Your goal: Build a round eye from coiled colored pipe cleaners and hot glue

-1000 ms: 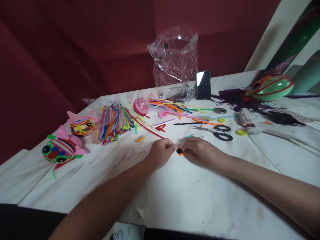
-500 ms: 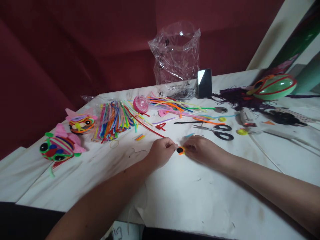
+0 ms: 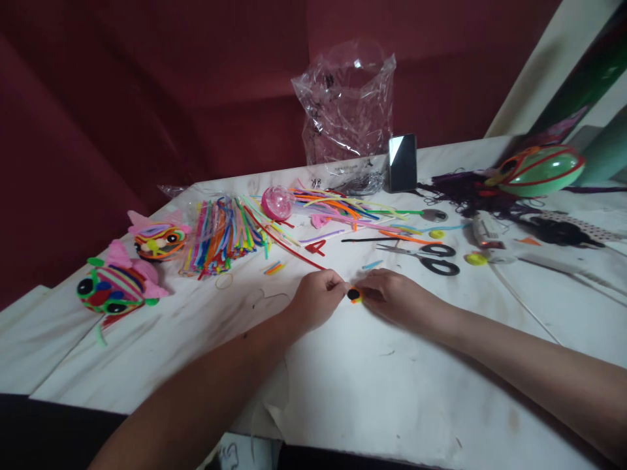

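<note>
My left hand (image 3: 321, 299) is closed in a pinch, its fingertips touching or nearly touching the left side of a small black and orange piece (image 3: 353, 295) with a yellow edge. From the right, my right hand (image 3: 394, 295) pinches that same piece just above the white table. A long red pipe cleaner (image 3: 298, 256) runs down to the back of my left hand; whether the fingers hold its end is hidden. Behind my right hand lie a short blue pipe cleaner piece (image 3: 372, 265) and black-handled scissors (image 3: 431, 258), tips pointing left.
Bundled pipe cleaners (image 3: 220, 238) and two decorated fish-like figures (image 3: 117, 287) occupy the left. Farther back are a pink clear ball (image 3: 277, 203), a plastic bag (image 3: 350, 117) and a phone (image 3: 402, 163). A glue gun (image 3: 548, 260) and green balloon-like object (image 3: 548, 171) lie right.
Both hands stay almost still around the small black and orange piece. My right hand's knuckles have shifted very slightly, and more of the blue piece behind them shows. The view has moved a little.
</note>
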Motion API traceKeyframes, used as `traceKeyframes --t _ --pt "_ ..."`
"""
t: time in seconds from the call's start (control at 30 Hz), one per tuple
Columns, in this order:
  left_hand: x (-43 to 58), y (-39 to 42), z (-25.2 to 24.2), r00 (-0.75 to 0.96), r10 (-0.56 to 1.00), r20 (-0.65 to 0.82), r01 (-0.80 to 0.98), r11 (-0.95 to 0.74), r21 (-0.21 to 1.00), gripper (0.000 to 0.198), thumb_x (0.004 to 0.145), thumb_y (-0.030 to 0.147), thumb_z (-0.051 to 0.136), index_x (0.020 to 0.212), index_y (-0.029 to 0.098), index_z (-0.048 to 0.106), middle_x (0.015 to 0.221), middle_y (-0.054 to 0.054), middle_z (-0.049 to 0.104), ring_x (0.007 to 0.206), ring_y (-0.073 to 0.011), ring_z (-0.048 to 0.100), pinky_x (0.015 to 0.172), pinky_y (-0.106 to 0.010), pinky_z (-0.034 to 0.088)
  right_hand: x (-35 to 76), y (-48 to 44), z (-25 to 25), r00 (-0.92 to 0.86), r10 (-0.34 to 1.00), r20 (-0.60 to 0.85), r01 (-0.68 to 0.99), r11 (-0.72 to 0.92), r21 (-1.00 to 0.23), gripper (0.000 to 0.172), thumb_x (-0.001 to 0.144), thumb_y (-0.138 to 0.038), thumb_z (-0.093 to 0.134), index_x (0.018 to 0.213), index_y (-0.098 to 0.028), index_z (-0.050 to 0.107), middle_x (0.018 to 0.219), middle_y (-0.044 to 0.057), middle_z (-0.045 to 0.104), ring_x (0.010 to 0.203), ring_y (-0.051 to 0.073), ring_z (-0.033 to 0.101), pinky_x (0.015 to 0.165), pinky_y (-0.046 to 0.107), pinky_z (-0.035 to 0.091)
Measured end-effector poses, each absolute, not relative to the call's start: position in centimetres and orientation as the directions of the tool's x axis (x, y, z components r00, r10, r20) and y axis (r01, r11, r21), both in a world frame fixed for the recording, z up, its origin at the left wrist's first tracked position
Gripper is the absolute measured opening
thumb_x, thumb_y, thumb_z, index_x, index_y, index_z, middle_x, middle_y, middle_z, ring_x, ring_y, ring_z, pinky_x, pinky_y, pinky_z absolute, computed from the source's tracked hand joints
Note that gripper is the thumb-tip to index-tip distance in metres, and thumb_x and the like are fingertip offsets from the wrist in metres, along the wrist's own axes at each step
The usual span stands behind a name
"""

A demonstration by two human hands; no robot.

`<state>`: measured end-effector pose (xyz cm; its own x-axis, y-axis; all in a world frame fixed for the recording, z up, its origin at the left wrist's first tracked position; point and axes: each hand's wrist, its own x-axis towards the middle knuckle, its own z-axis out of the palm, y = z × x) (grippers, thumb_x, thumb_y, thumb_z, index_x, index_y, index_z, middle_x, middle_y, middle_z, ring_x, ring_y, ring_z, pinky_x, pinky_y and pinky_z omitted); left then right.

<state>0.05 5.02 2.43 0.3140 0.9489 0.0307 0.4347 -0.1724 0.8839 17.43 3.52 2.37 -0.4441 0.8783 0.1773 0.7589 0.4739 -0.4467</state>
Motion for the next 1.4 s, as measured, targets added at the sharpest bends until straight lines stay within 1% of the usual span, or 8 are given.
traceKeyframes --t 0.2,0.33,0.47,0.6,0.77,0.93,1.2,1.4 --pt "0.0 5.0 2.3 0.330 0.942 0.061 0.450 -0.213 0.867 0.014 0.075 0.022 0.054 0.063 0.016 0.055 0.054 0.005 0.049 0.052 -0.0087 0.043 0.051 -0.020 0.033 17.4 3.5 2.5 -0.365 0.918 0.156 0.772 0.392 -0.500 0.024 0.071 -0.006 0.048 0.078 -0.020 0.067 0.077 0.003 0.068 0.070 0.016 0.059 0.063 0.025 0.043" --pt "-0.1 4.5 1.9 0.498 0.841 0.211 0.498 -0.477 0.724 0.015 0.077 0.014 0.052 0.075 0.016 0.067 0.073 -0.002 0.062 0.071 -0.0130 0.056 0.064 -0.022 0.042 17.4 3.6 2.5 -0.375 0.913 0.162 0.762 0.403 -0.507 0.024 0.071 -0.006 0.048 0.078 -0.020 0.066 0.078 0.003 0.069 0.073 0.017 0.061 0.065 0.026 0.045" --pt "-0.2 4.2 1.5 0.615 0.744 0.261 0.527 -0.634 0.565 0.022 0.081 0.014 0.049 0.076 0.017 0.069 0.078 -0.005 0.062 0.075 -0.0140 0.057 0.066 -0.023 0.042 17.5 3.6 2.5 -0.370 0.914 0.163 0.763 0.400 -0.508 0.023 0.071 -0.007 0.048 0.078 -0.020 0.066 0.077 0.003 0.068 0.072 0.017 0.061 0.064 0.026 0.045" --pt "-0.3 4.2 1.3 0.647 0.710 0.279 0.532 -0.682 0.502 0.022 0.082 0.014 0.049 0.076 0.018 0.070 0.078 -0.004 0.059 0.073 -0.0135 0.056 0.065 -0.023 0.042 17.7 3.7 2.1 -0.412 0.888 0.203 0.721 0.454 -0.523 0.025 0.072 -0.006 0.048 0.081 -0.020 0.066 0.078 0.002 0.067 0.071 0.015 0.060 0.063 0.025 0.045" --pt "-0.4 4.1 1.2 0.666 0.688 0.287 0.552 -0.714 0.430 0.022 0.082 0.015 0.049 0.077 0.019 0.070 0.079 -0.005 0.059 0.075 -0.0141 0.057 0.066 -0.024 0.042 17.9 3.9 1.8 -0.484 0.849 0.214 0.714 0.524 -0.464 0.023 0.076 -0.009 0.047 0.076 -0.020 0.068 0.075 0.004 0.065 0.073 0.017 0.058 0.066 0.027 0.044" --pt "-0.4 4.1 1.1 0.674 0.673 0.305 0.536 -0.729 0.425 0.020 0.082 0.015 0.049 0.079 0.018 0.069 0.082 -0.005 0.060 0.077 -0.0146 0.057 0.068 -0.025 0.043 17.8 3.8 2.2 -0.421 0.885 0.198 0.751 0.462 -0.472 0.021 0.076 -0.008 0.048 0.075 -0.018 0.066 0.073 0.003 0.064 0.067 0.015 0.056 0.062 0.025 0.042" --pt "-0.5 4.2 1.1 0.690 0.661 0.294 0.537 -0.741 0.403 0.019 0.080 0.015 0.051 0.073 0.018 0.069 0.081 -0.005 0.060 0.077 -0.0155 0.057 0.069 -0.026 0.043 18.0 4.1 1.9 -0.503 0.846 0.175 0.749 0.528 -0.400 0.023 0.077 -0.009 0.048 0.073 -0.019 0.068 0.073 0.005 0.064 0.073 0.017 0.058 0.064 0.026 0.043" --pt "-0.4 4.3 1.7 0.634 0.724 0.270 0.507 -0.653 0.562 0.015 0.075 0.013 0.055 0.069 0.017 0.068 0.079 -0.004 0.061 0.071 -0.0132 0.058 0.066 -0.023 0.044 18.0 4.2 2.3 -0.455 0.877 0.151 0.741 0.467 -0.482 0.024 0.071 -0.006 0.050 0.077 -0.018 0.070 0.077 0.005 0.067 0.071 0.016 0.059 0.063 0.024 0.043"
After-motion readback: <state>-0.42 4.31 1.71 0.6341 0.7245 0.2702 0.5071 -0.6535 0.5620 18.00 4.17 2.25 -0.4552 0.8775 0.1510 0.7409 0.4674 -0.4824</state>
